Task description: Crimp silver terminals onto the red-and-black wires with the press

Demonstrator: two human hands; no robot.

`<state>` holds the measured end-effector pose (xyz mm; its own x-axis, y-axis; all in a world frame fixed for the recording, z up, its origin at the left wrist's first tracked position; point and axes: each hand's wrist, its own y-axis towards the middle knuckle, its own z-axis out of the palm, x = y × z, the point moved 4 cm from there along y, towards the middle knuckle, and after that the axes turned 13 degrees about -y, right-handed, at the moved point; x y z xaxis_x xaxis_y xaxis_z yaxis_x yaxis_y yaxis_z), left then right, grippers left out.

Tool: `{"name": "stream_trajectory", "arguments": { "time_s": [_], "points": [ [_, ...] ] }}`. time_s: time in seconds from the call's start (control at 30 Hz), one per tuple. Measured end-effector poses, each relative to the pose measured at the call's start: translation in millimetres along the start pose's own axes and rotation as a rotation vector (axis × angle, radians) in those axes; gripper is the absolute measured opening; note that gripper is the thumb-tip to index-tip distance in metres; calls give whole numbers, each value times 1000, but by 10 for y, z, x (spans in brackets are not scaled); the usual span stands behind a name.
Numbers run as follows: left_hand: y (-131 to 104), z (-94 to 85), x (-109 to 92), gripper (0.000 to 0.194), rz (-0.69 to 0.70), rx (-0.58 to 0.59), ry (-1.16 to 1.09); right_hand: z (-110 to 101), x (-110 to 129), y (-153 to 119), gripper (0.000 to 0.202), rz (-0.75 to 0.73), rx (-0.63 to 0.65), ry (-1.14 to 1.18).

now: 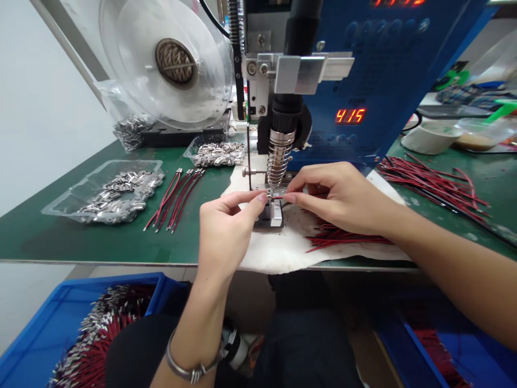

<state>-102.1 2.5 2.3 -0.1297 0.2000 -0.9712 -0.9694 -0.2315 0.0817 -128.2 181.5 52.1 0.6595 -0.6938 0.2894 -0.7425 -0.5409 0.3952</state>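
Note:
My left hand (228, 226) is pinched at the small metal fixture (276, 213) under the soldering head (280, 156); whatever lies between its fingertips is too small to make out. From the right, my right hand (343, 196) pinches a red wire (278, 197), whose end reaches into the fixture. Beneath and beside my right hand, a bundle of red and black wires (339, 237) lies on a white cloth (266, 256). Several wires with metal ends (180, 199) lie on the green table left of my left hand.
Clear trays of metal parts (121, 196) (220, 153) stand at the left, before a large reel (169, 59). The blue machine (355, 81) rises behind. More wires (436, 183) lie at right. Blue bins (157, 291) of wires sit below the table edge.

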Motion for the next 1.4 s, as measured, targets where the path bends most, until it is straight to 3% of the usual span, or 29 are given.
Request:
{"name": "stream_trajectory", "arguments": {
  "time_s": [0.43, 1.4],
  "points": [
    [34, -32, 36, 26, 65, 45, 16, 9, 19, -14, 17, 59, -30, 8],
    [34, -36, 40, 25, 68, 46, 20, 11, 50, -26, 16, 97, -40, -1]
  ]
}}
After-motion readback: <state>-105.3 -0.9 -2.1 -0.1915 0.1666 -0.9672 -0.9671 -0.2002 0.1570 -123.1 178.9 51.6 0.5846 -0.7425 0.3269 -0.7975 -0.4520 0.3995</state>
